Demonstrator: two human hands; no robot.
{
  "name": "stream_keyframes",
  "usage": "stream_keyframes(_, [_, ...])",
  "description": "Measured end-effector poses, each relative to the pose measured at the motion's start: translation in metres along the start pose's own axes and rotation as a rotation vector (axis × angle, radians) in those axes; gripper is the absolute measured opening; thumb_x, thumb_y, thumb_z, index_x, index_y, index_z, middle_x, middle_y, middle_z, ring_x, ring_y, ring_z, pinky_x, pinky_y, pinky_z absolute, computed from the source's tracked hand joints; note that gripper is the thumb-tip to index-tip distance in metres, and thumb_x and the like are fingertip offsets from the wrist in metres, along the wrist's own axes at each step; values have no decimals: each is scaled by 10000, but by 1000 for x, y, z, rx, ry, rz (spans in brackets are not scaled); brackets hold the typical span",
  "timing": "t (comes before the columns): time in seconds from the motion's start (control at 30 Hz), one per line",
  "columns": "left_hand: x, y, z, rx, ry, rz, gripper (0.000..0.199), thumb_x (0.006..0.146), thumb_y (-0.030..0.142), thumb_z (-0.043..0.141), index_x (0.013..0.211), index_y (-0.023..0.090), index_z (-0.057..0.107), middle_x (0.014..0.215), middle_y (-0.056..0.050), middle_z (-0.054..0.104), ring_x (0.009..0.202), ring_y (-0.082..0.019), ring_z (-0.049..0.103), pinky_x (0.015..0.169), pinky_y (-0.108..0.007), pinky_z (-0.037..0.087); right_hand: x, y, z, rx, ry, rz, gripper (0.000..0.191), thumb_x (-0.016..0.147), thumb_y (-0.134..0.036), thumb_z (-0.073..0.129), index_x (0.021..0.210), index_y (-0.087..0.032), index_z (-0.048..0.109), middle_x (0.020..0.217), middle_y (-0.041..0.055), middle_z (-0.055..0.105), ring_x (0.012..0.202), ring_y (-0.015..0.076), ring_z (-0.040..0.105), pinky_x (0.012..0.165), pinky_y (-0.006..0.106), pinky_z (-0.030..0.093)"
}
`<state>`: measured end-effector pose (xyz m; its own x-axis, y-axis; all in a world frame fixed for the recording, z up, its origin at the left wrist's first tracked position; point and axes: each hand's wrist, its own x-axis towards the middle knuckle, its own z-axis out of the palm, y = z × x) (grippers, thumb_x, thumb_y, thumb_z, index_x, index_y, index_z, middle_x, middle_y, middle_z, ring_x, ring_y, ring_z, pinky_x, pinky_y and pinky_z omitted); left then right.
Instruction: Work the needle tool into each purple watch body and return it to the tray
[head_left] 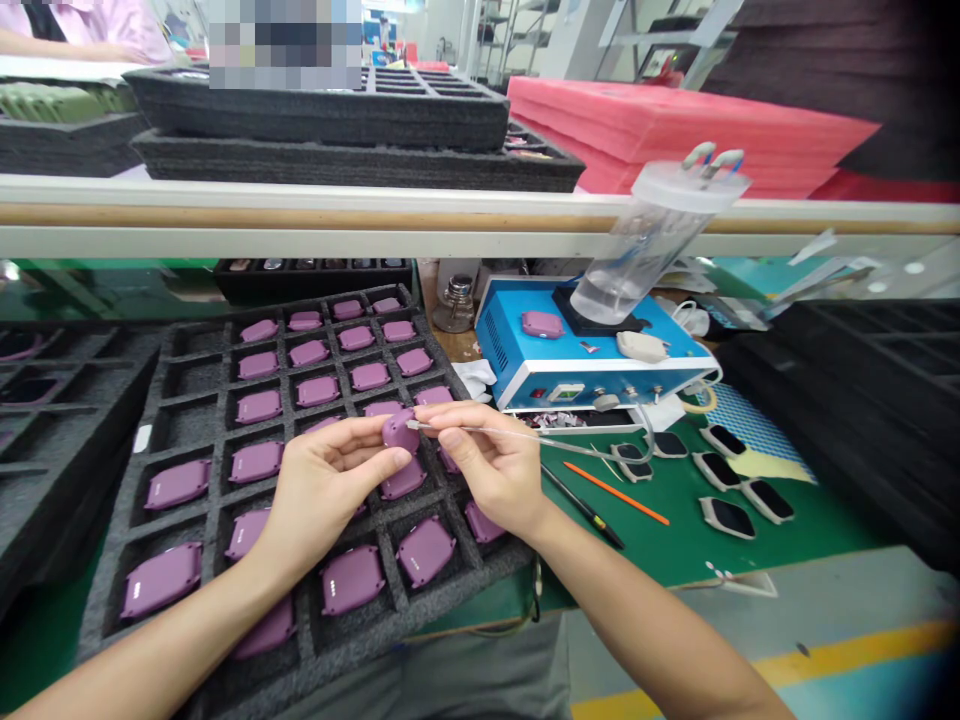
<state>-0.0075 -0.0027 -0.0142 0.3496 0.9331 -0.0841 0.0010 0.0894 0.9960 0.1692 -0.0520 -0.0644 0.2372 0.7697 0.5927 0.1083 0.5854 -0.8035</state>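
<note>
My left hand (330, 480) is closed on a small purple watch case (400, 430), held tilted between thumb and fingers above the foam tray. In my right hand (495, 465) is a thin see-through tube with a dispensing needle (427, 427), its tip at the case's edge; whether it touches, I cannot tell. The tube (570, 445) runs right, toward the blue dispenser box (600, 375). Below both hands lies the dark grey foam tray (199, 430), with several purple watch cases (352, 580) in its compartments.
A black pen (581, 505), an orange stick (615, 492) and several pale watch cases (727, 517) lie on the green mat. A clear cylinder (637, 245) leans on the blue box. Foam trays flank the bench; a shelf (360, 240) crosses behind. A person's pink sleeve (127, 30) shows beyond.
</note>
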Motion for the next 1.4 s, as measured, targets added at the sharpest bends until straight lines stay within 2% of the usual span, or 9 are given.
stream_keyframes(0.7, [0,2,-1,9,-14,-21,471,540,303,1009,949,166,821,942,-63,848,856,-235,816,861,-314,669,2,-1,0,-29,11,9,124,988,-286,663,1035,-257,774,1088,66,819,1022,216,788,886,368,674])
stream_keyframes(0.87, [-1,-2,2,53,-25,23,399,672,312,937,1017,161,805,1013,-80,843,923,-243,805,924,-353,645,0,-5,-2,-62,-12,-24,128,991,-255,653,1023,-253,777,1077,70,822,1010,219,793,878,386,682])
stream_keyframes(0.97, [-10,0,1,125,-74,60,340,794,292,824,1094,138,777,1008,-107,830,909,-239,794,871,-349,636,-10,-9,-1,-112,47,-43,137,988,-213,650,1000,-245,783,1059,62,824,986,209,798,890,386,688])
stream_keyframes(1.03, [-12,10,-12,228,-128,95,356,839,247,758,1174,130,737,961,-109,815,882,-230,783,803,-324,621,-14,-7,0,-68,138,-11,118,975,-203,669,991,-230,783,1049,62,817,979,210,801,841,363,706])
stream_keyframes(1.1, [-10,27,-40,418,-142,172,332,870,198,695,1195,134,710,944,-99,801,879,-219,768,792,-308,595,-16,-4,2,-23,174,24,85,957,-223,701,973,-219,785,1011,58,812,958,209,805,816,349,714])
stream_keyframes(1.17, [-7,46,-79,707,-76,247,283,889,155,626,1157,140,716,974,-90,795,897,-212,748,838,-313,571,-17,-3,3,-4,180,42,76,944,-250,725,959,-208,786,979,58,807,937,207,807,807,342,715])
stream_keyframes(1.23, [0,59,-120,1027,48,236,304,886,129,581,1150,139,730,1018,-84,796,922,-217,730,896,-330,547,-18,-5,4,-11,176,46,96,940,-275,734,950,-195,785,963,65,804,927,212,807,797,349,717])
stream_keyframes(1.3, [11,59,-152,1172,33,153,311,848,96,576,1098,126,759,993,-76,809,897,-218,728,897,-322,546,-18,-8,5,-31,170,58,128,941,-301,733,944,-183,782,957,73,801,926,226,807,796,379,720])
stream_keyframes(1.4, [22,45,-175,1192,-2,119,316,828,93,576,1058,118,792,1068,-90,823,990,-226,743,954,-297,541,-20,-10,6,-56,180,94,162,931,-337,742,939,-181,786,954,75,798,904,239,805,822,438,718])
